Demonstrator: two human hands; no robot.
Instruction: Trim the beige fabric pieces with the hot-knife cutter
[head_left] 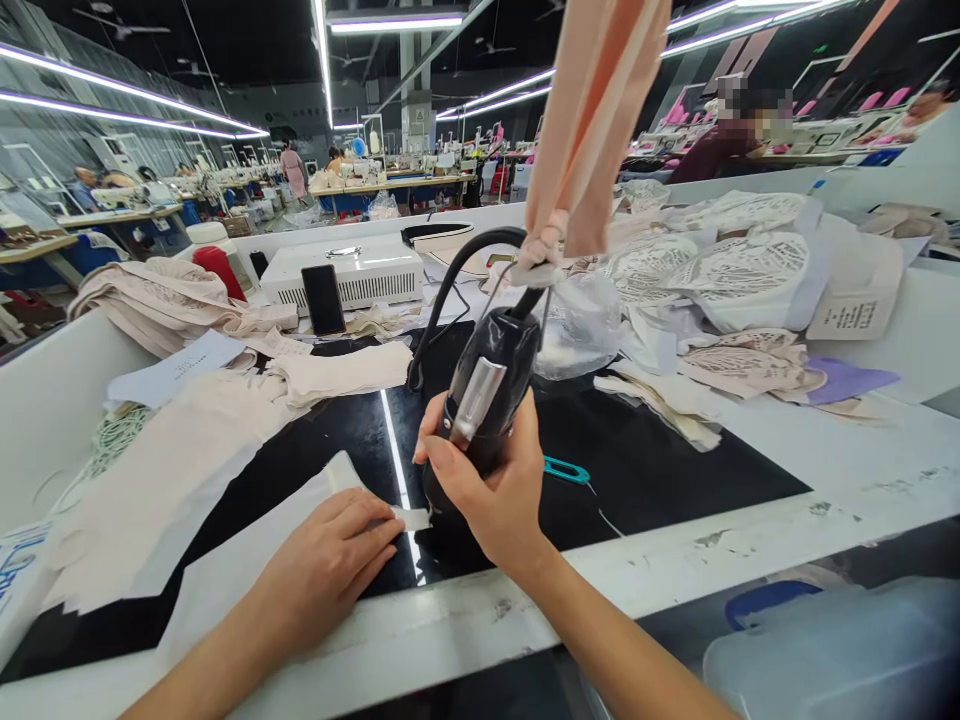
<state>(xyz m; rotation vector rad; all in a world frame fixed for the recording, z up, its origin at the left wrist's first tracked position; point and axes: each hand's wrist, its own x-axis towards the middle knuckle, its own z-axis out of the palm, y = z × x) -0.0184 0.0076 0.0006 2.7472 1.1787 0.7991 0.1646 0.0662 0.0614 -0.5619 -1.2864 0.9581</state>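
My right hand (491, 480) is wrapped round a black corded hand tool (474, 400) with a silver lever on its side. The thumb rests by the lever, and the tool's lower end is hidden by my hand and its own body. Pink fabric strips (581, 130) tied at the top suspend it from above. My left hand (330, 555) lies flat, fingers stretched, on a white fabric piece (225, 585). A narrow end of that fabric (412, 519) sticks out past the fingertips to the tool's foot. Just right of the tool lies a teal thread snipper (566, 470).
Pale fabric pieces (172, 480) cover the left of the black board (675, 490). Behind stand a phone (323, 300) and a white vented box (345, 270). Lace-patterned pieces (750, 265) are piled right. A clear plastic bag (577, 330) sits behind the tool. People work farther back.
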